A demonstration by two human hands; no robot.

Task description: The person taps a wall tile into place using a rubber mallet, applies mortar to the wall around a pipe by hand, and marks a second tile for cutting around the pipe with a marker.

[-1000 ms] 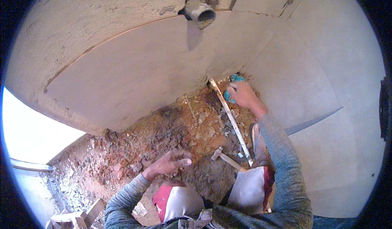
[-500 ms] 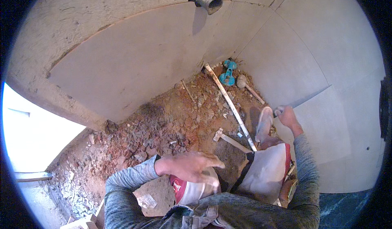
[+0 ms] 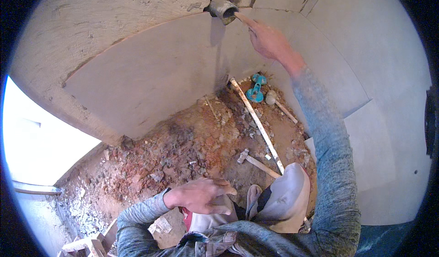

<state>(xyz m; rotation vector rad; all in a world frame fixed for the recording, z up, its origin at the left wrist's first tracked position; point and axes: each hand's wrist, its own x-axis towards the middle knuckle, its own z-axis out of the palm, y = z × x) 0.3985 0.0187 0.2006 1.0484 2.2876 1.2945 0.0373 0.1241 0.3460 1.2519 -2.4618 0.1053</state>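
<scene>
My right hand [image 3: 270,40] is raised toward the wall with its index finger stretched out. The fingertip is at the mouth of a grey pipe [image 3: 224,10] that juts from the wall; I cannot tell whether it touches the rim. Nothing shows in this hand, though its other fingers are partly hidden. Over my left knee my left hand [image 3: 201,196] hangs with fingers loosely apart and holds nothing. Large pale wall tiles [image 3: 151,74] lie below the pipe and along the right wall.
On the rubble floor [image 3: 183,138] lie a hammer [image 3: 258,162], a long whitish bar [image 3: 258,122], a mallet [image 3: 280,105] and a turquoise suction cup lifter [image 3: 254,92]. Wood pieces [image 3: 91,245] are at the lower left. A bright opening [image 3: 41,142] is at the left.
My right hand has left the spot beside my right foot and the tile edge and risen to the pipe. My right foot has drawn back. My left hand has barely moved.
</scene>
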